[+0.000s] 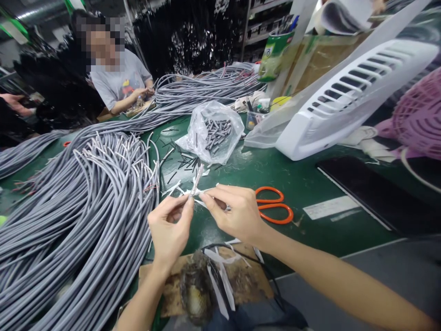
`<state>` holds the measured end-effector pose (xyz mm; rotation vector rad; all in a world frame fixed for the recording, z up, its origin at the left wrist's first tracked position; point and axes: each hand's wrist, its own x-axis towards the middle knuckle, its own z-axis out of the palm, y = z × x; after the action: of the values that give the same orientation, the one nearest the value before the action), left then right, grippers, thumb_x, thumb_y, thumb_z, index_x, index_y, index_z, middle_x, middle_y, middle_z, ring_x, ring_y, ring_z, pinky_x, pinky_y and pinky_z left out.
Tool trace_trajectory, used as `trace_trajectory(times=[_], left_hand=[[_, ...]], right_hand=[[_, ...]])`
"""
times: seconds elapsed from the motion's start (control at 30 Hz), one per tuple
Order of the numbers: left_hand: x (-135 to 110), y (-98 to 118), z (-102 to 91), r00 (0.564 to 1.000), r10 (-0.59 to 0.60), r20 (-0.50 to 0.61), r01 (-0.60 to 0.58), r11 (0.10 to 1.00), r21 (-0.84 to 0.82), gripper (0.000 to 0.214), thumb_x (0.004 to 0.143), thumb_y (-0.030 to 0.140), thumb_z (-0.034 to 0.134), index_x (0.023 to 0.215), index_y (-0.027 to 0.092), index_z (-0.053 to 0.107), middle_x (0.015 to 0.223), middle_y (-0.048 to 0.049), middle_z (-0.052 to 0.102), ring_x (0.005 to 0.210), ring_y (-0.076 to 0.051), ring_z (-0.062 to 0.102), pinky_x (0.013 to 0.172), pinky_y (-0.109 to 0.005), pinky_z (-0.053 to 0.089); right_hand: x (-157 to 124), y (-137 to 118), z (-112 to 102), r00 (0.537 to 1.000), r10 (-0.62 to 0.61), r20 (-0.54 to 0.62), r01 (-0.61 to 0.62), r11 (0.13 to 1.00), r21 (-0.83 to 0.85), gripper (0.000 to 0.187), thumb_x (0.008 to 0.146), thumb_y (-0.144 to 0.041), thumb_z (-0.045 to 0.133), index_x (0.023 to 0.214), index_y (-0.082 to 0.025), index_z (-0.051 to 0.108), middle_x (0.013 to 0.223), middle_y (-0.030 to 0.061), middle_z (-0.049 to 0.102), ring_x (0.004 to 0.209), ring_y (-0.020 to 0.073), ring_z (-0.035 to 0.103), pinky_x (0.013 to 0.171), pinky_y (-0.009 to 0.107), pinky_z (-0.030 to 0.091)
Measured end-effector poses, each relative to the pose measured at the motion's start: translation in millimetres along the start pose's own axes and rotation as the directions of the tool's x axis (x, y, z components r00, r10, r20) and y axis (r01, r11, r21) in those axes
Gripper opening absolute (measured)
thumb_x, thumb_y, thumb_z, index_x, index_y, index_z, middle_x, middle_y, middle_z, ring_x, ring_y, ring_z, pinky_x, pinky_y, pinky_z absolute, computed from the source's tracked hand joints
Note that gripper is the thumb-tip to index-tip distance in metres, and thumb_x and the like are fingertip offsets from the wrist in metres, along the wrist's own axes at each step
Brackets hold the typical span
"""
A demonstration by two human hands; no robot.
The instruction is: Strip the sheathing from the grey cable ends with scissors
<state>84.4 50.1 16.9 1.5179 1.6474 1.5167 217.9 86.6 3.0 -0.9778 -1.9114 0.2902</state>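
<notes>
My left hand [172,225] is closed, its thumb and forefinger pinching a cable end. From that pinch a pale, braided cable end [197,178] points up and away. Just to the right, my right hand [237,209] also pinches at the base of the braid, with thin white strips around its fingertips; exactly what it grips is too small to tell. Orange-handled scissors [291,214] lie beside the right hand, partly hidden by it. Left of my hands spreads a large bundle of grey cables [86,220] with stripped whitish ends.
A clear plastic bag [198,138] of short dark tubes lies ahead, with loose ones around it. A white slotted appliance [299,133], a pink fan [420,115] and a black phone-like slab [375,193] are right. A stained wooden board [255,271] is below. A person [127,73] sits across.
</notes>
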Motion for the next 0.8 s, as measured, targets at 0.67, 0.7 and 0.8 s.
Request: trace_trajectory(times=[0.67, 0.7, 0.8], left_hand=[[-2, -9, -0.3, 0.978, 0.209, 0.018, -0.207, 0.947, 0.245, 0.011, 0.071, 0.022, 0.065, 0.077, 0.017, 0.072, 0.058, 0.0003, 0.061, 0.048, -0.008, 0.051, 0.046, -0.019, 0.041], [-3, -8, -0.7, 0.979, 0.201, 0.018, -0.199, 0.951, 0.237, 0.011, 0.071, 0.023, 0.065, 0.076, 0.016, 0.072, 0.057, 0.0003, 0.061, 0.047, -0.008, 0.050, 0.045, -0.019, 0.041], [-4, -8, -2.3, 0.989, 0.145, 0.035, -0.149, 0.969, 0.200, 0.013, 0.072, 0.025, 0.063, 0.075, 0.015, 0.072, 0.058, -0.0010, 0.062, 0.048, -0.010, 0.052, 0.046, -0.020, 0.041]], right_hand=[[-2, -2, 7, 0.965, 0.210, 0.156, -0.245, 0.934, 0.259, 0.036, 0.086, -0.031, 0.046, 0.057, -0.015, 0.060, 0.047, -0.0017, 0.048, 0.043, 0.0074, 0.037, 0.045, 0.021, 0.029], [-4, -3, 8, 0.985, 0.157, 0.073, -0.168, 0.967, 0.191, 0.035, 0.086, -0.029, 0.046, 0.058, -0.015, 0.061, 0.048, -0.0012, 0.049, 0.044, 0.0077, 0.038, 0.047, 0.021, 0.030], [-9, -5, 10, 0.997, -0.029, -0.071, 0.032, 0.999, 0.035, 0.031, 0.087, -0.024, 0.046, 0.063, -0.017, 0.065, 0.051, 0.0009, 0.055, 0.047, 0.0090, 0.044, 0.052, 0.022, 0.033]])
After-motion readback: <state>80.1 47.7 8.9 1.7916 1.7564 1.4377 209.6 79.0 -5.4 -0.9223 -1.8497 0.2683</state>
